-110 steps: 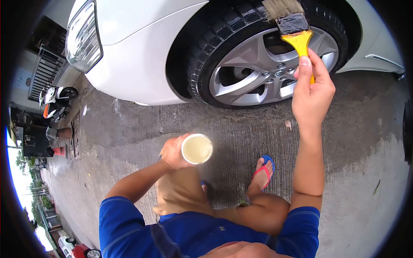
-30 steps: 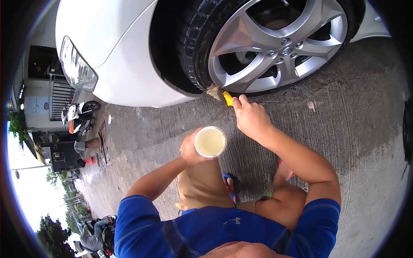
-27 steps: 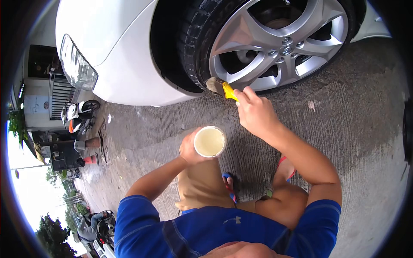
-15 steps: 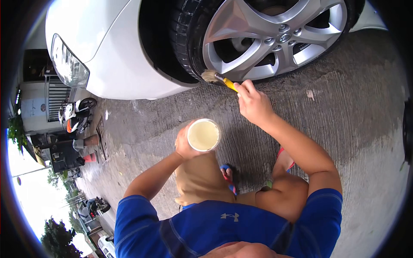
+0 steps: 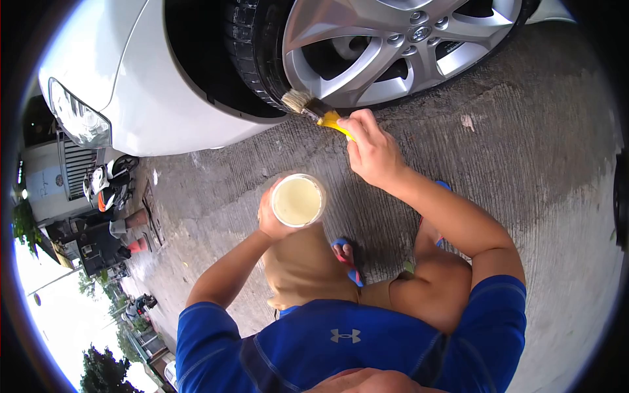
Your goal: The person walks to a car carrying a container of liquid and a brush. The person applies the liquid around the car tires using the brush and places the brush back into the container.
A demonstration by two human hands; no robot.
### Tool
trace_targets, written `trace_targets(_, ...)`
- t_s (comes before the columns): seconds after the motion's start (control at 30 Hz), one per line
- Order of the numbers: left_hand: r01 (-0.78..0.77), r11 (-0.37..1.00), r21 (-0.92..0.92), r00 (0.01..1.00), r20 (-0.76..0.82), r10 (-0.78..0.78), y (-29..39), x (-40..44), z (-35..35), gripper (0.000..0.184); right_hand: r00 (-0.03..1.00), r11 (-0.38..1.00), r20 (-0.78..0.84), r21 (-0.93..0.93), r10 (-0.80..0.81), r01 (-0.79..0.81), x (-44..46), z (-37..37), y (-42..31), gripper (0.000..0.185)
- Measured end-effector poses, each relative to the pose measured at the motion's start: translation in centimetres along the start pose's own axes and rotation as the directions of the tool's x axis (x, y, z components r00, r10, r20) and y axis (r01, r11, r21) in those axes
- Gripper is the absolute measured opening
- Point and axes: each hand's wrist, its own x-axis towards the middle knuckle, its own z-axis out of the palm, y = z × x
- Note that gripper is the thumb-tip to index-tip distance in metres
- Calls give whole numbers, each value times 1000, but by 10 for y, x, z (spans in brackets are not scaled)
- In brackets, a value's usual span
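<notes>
My right hand (image 5: pixel 375 147) grips the yellow handle of a paintbrush (image 5: pixel 326 118). Its pale bristles point up and left, at the lower edge of a black tire (image 5: pixel 265 65); whether they touch the rubber I cannot tell. A silver alloy wheel rim (image 5: pixel 367 88) fills the middle of that tire. Wrapped around a round white-rimmed tub (image 5: pixel 298 200) is my left hand (image 5: pixel 270 219), holding it upright below the brush. Pale yellowish liquid shows inside the tub. Some of the left fingers are hidden behind it.
A white car's bumper (image 5: pixel 164 124) and headlight (image 5: pixel 77 114) stand at the upper left. Ridged wet concrete (image 5: pixel 472 164) lies under the wheel. My sandalled foot (image 5: pixel 347 259) is below the tub. Farther left are a parked motorcycle (image 5: pixel 108 180) and a reddish cone (image 5: pixel 137 245).
The brush has swung to show its broad side, and its bristles have shifted from the tire's bottom edge slightly up and left. The whole view has shifted; the tub remains in my left hand.
</notes>
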Motion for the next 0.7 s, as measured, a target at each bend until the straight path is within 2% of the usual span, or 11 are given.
trace_targets(0.1, 60, 998, -31, 998, -23, -61, -10, -9, 4, 95, 913, 935, 239, -209, 331, -285, -37, 22, 56, 41)
trace_targets(0.2, 123, 991, -58, 992, -6, -124, -5, -8, 3, 92, 779, 799, 248, -374, 575, -471, -56, 22, 91, 33)
trace_targets(0.3, 173, 975, -143, 984, -11, -176, 0, -6, 4, 88, 863, 888, 228, -207, 451, -410, -47, 14, 79, 39)
trace_targets(0.33, 185, 971, -154, 982, -12, -189, 1, -7, 5, 88, 885, 907, 200, -104, 422, -409, -36, 10, 56, 34)
trace_targets(0.4, 203, 964, -175, 978, -14, -208, 1, -6, 6, 86, 960, 961, 129, 88, 249, -261, -24, 8, 18, 37)
trace_targets(0.47, 163, 983, -85, 986, 58, -159, -10, -10, 4, 102, 992, 972, 21, 197, 126, -127, -9, 1, -20, 43)
trace_targets(0.5, 141, 989, -42, 986, 97, -136, -12, -12, 4, 110, 996, 973, -16, 215, 87, -81, -5, 1, -29, 46)
trace_targets(0.57, 184, 973, -138, 983, 39, -181, -13, -16, 8, 100, 996, 975, -75, 221, 44, -26, -1, 4, -33, 43)
trace_targets(0.6, 201, 961, -188, 979, 12, -202, -10, -14, 10, 96, 995, 974, -75, 225, 58, -40, -3, 7, -33, 42)
trace_targets(0.7, 229, 955, -189, 973, 64, -220, -4, -10, 4, 101, 991, 964, -87, 258, 98, -73, -13, 21, -26, 40)
